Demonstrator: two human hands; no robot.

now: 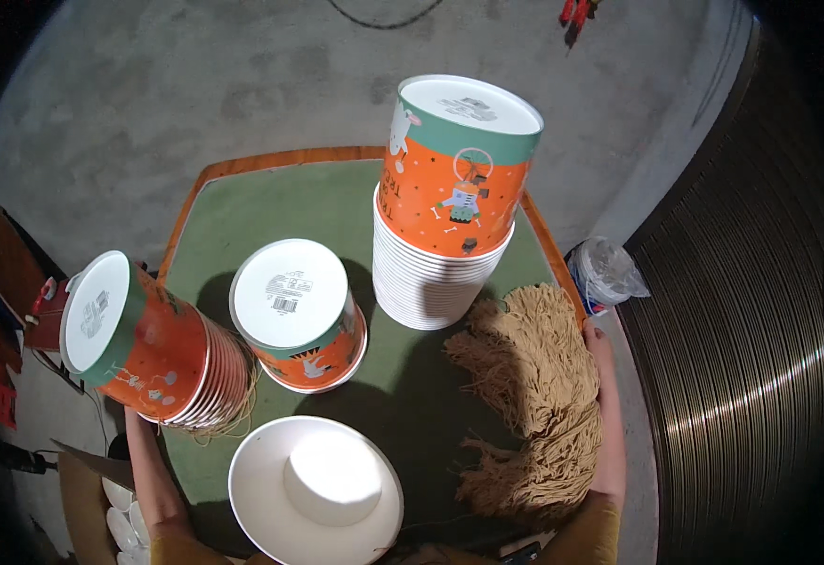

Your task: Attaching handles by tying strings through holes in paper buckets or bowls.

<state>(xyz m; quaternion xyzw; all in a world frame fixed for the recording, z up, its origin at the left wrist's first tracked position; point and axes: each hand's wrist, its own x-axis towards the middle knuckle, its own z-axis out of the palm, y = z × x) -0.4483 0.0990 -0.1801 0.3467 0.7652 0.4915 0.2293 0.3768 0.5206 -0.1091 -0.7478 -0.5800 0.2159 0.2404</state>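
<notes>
Since tubs (162,363) hide left fingers, I can't tell their grip. Yarn (539,377), presumably bundled against tangling, lies beside right fingers (599,337), hold unclear.

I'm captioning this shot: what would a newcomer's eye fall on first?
Probably the tall stack of orange buckets, upside down toward the far side of the green table. Then the shaggy tan string at the right, and the open bucket, white inside, at the near edge.

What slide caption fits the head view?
Right hand at a tan cord bundle, beside an upturned stack of printed buckets on a green-topped table.
</notes>
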